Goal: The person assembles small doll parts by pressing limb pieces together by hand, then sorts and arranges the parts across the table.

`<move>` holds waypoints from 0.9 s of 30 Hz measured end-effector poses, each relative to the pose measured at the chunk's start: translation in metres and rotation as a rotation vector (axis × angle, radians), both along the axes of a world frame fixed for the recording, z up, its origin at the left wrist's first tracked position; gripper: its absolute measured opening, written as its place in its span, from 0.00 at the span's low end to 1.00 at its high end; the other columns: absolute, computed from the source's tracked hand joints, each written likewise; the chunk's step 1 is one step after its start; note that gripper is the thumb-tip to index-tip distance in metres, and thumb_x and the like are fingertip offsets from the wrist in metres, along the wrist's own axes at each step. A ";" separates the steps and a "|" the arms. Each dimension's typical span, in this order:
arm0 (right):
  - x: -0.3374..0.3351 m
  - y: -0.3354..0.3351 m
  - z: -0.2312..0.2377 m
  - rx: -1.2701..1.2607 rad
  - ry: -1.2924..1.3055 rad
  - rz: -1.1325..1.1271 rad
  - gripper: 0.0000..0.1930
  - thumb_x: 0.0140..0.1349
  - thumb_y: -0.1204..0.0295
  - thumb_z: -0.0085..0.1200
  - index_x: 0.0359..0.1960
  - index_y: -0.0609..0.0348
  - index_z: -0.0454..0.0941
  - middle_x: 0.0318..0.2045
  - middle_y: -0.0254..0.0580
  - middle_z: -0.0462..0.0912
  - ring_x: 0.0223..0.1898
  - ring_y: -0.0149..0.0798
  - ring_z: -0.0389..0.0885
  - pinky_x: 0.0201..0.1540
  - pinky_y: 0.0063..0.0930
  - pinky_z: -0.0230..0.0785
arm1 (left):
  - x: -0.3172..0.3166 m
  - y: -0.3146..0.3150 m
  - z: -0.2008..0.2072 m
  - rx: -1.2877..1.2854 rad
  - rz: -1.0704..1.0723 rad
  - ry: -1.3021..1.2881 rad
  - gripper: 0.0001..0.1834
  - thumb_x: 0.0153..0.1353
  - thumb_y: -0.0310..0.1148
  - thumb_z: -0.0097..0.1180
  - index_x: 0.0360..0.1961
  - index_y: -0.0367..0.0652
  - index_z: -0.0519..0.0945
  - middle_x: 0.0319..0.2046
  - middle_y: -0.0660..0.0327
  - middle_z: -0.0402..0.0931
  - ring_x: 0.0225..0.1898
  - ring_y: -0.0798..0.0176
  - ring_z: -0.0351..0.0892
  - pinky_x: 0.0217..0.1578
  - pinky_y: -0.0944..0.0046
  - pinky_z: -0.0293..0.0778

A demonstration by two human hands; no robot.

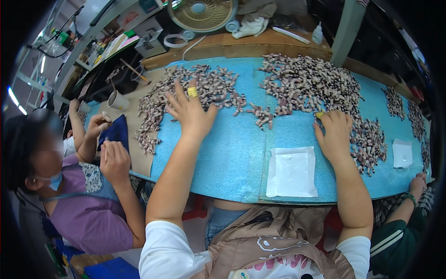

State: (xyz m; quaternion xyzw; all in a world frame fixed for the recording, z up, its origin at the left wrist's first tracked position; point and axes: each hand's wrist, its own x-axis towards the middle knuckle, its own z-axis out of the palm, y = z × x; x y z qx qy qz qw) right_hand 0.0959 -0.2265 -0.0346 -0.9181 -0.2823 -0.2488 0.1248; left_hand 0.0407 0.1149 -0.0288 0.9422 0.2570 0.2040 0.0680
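My left hand (189, 111) is spread wide over the near edge of the left pile of small pieces (200, 79), with a yellow wrap on one finger. These pieces are knobbly, figurine-like, in white, dark and brownish pink; their exact kind is too small to tell. My right hand (333, 132) rests at the near edge of the large right pile (311, 83), fingers bent forward and thumb apart, also with a yellow wrap. Nothing shows in its grip. Between the hands lies a small cluster of pieces (262, 116). Close by my right forearm is a white tray (291, 172).
Blue matting (218, 158) covers the table. At the back stand a fan (200, 14) and a small bottle (318, 33). A co-worker (88, 204) sits at the left near a white cup (118, 101). Another person's arm (409, 200) is at the right, by a second white tray (402, 154).
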 end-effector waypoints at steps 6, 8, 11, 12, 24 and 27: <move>0.002 -0.002 0.000 0.001 -0.007 0.011 0.11 0.47 0.74 0.60 0.36 0.55 0.79 0.35 0.38 0.77 0.46 0.42 0.72 0.54 0.44 0.55 | 0.024 -0.043 -0.004 -0.009 -0.698 -0.048 0.24 0.62 0.32 0.52 0.60 0.48 0.67 0.63 0.52 0.63 0.68 0.39 0.50 0.67 0.39 0.41; 0.001 -0.002 0.000 0.003 -0.012 0.011 0.12 0.47 0.74 0.59 0.36 0.55 0.79 0.35 0.38 0.77 0.46 0.42 0.72 0.54 0.44 0.55 | 0.030 -0.038 -0.006 0.025 -0.687 0.043 0.19 0.65 0.34 0.47 0.57 0.48 0.71 0.62 0.56 0.65 0.69 0.40 0.50 0.66 0.38 0.41; 0.001 -0.002 0.001 0.002 0.000 -0.007 0.12 0.47 0.74 0.58 0.36 0.56 0.79 0.34 0.39 0.76 0.45 0.43 0.72 0.54 0.45 0.55 | 0.032 -0.018 -0.010 0.199 -0.636 0.126 0.17 0.68 0.39 0.44 0.56 0.52 0.74 0.62 0.58 0.65 0.69 0.43 0.51 0.66 0.36 0.41; 0.001 -0.002 0.001 0.007 -0.005 0.003 0.12 0.47 0.74 0.58 0.36 0.57 0.79 0.34 0.39 0.76 0.45 0.44 0.72 0.54 0.45 0.56 | 0.032 -0.010 -0.009 0.198 -0.640 0.130 0.17 0.68 0.39 0.44 0.56 0.52 0.74 0.62 0.58 0.65 0.69 0.43 0.51 0.66 0.36 0.41; -0.001 -0.007 0.002 -0.021 0.021 0.041 0.09 0.48 0.72 0.60 0.34 0.54 0.79 0.35 0.37 0.76 0.47 0.43 0.71 0.54 0.46 0.55 | 0.026 -0.039 0.003 -0.152 -0.735 -0.227 0.18 0.52 0.20 0.51 0.46 0.37 0.76 0.40 0.48 0.76 0.45 0.44 0.74 0.48 0.48 0.68; 0.000 -0.006 0.005 -0.007 0.010 0.059 0.08 0.50 0.72 0.60 0.33 0.54 0.79 0.35 0.37 0.77 0.47 0.42 0.72 0.55 0.47 0.54 | 0.013 -0.077 -0.012 -0.069 -0.747 -0.121 0.16 0.55 0.23 0.53 0.47 0.38 0.77 0.42 0.49 0.76 0.46 0.46 0.73 0.49 0.50 0.67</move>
